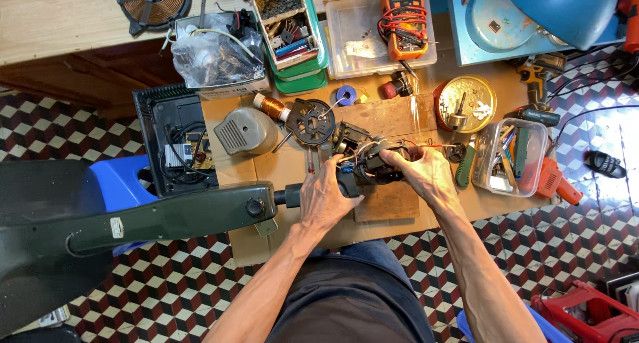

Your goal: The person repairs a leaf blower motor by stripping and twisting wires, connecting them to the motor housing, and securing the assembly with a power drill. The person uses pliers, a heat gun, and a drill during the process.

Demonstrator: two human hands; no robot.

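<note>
A black electric fan motor (373,163) with loose coloured wires sits at the end of a dark green fan stand arm (173,216), over a wooden board (386,200) on brown cardboard. My left hand (326,196) grips the neck joint where the arm meets the motor. My right hand (423,173) holds the motor's right side, fingers among the wires. A round black motor cover plate (311,121) and a grey housing cap (243,131) lie just behind.
An orange multimeter (404,20) lies on a clear box at the back. A clear tub of tools (509,158), a round gold tin (466,103), a cordless drill (536,76), an open black appliance base (174,140) and a blue stool (116,183) surround the work.
</note>
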